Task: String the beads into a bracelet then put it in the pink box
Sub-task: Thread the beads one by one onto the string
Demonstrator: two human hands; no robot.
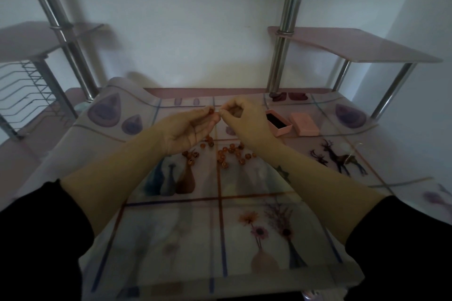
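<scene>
My left hand is raised above the table and pinches an amber bead at its fingertips. My right hand meets it from the right, its thumb and forefinger pinched on the end of a thin cord that is barely visible. Several loose amber beads lie scattered on the table below both hands. The pink box sits open with a dark inside just right of my right hand, and its pink lid lies beside it.
The table wears a patterned cloth with vases, flowers and deer. Two chrome poles carry pink side shelves. A wire rack stands at the far left. The wall is close behind.
</scene>
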